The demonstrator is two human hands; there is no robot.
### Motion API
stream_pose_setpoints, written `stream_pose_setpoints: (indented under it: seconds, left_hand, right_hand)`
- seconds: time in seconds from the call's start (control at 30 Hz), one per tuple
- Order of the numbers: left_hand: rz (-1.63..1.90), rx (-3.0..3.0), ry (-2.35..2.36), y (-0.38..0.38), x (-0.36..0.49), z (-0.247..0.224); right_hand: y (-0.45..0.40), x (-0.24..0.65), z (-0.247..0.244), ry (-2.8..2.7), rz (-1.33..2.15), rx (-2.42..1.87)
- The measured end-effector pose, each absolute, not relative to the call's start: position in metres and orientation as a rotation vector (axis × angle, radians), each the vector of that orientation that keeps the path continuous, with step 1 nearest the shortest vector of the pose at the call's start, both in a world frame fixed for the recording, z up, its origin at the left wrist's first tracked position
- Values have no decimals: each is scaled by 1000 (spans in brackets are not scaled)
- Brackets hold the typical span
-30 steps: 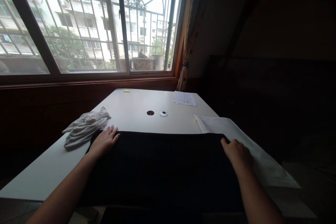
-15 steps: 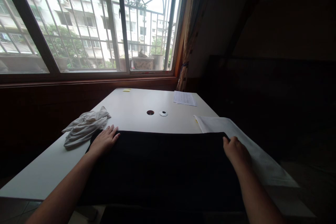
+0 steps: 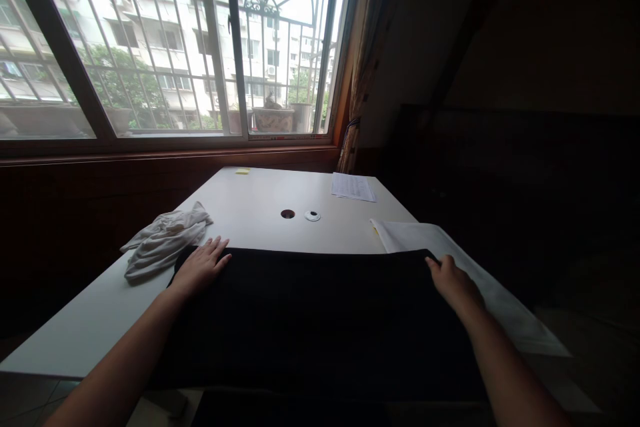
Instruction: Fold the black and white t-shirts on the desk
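Note:
A wide black cloth [image 3: 320, 320] lies across the near part of the white table [image 3: 270, 230], its front side hanging over the edge. On its far left corner my left hand [image 3: 203, 267] rests flat, fingers stretched out and pointing away from me. At the far right corner my right hand [image 3: 454, 283] has its fingers closed on the cloth's edge, thumb toward the corner. The cloth is too dark to show seams or what kind of item it is.
A crumpled grey cloth [image 3: 167, 240] lies left of my left hand. White sheeting [image 3: 480, 287] covers the table's right side. Farther back are printed papers [image 3: 354, 187], a yellow sticky note [image 3: 243, 171], a round hole [image 3: 287, 214] and its white cap [image 3: 313, 216]. A barred window stands behind.
My right hand has shifted slightly to the right at the cloth's corner, and the cloth's right side spreads a little wider. My left hand stays almost in place.

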State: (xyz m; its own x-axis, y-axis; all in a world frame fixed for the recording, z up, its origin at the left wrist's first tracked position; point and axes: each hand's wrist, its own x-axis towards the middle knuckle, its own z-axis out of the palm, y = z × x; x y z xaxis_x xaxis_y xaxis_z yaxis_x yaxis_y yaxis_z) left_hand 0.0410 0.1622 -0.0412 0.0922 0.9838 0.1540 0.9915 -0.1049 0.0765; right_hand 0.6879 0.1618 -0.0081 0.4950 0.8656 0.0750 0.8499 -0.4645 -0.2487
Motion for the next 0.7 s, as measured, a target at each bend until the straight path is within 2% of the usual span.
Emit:
stream_pose_setpoints:
  seconds: [0.3, 0.43, 0.53, 0.7]
  left_hand:
    - [-212, -2394, -2103, 168, 72, -19]
    - [-225, -2529, -1914, 158, 110, 0]
    - [-298, -2745, -1613, 139, 146, 12]
    - [-344, -3073, -1129, 99, 196, 12]
  right_hand:
    - [201, 722, 22, -1426, 101, -2372]
    - [207, 732, 25, -1403, 154, -2386]
    - [198, 740, 16, -1370, 337, -2343]
    - [162, 754, 15, -1290, 884, -2230]
